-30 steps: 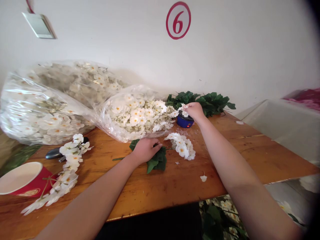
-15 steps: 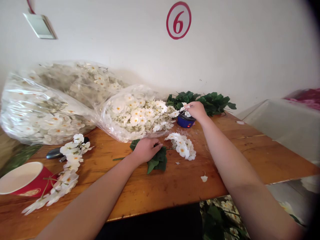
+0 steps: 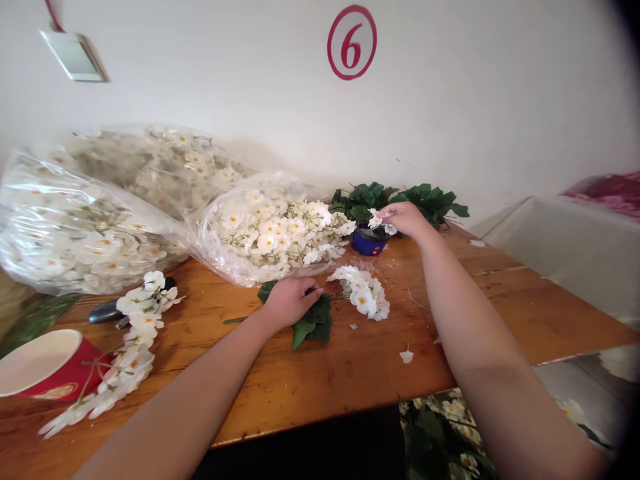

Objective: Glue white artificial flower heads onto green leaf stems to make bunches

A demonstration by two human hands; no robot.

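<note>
My left hand is closed on a sprig of green leaves lying on the wooden table, its stem poking out to the left. Just right of it rests a spray of white artificial flowers. Over at the back, my right hand pinches a small cluster of white flowers at the rim of a small blue tub. The inside of the tub is mostly hidden. A large pile of white flowers in a clear plastic bag spreads to the left of the tub.
Dark green leaf bunches lie against the wall. At the left are a red paper cup, another white flower spray and a dark-handled tool. A loose petal lies near the table's front edge.
My right hand has shifted slightly right, with the small flower cluster now over the tub's right side. My left hand stays on the leaves.
</note>
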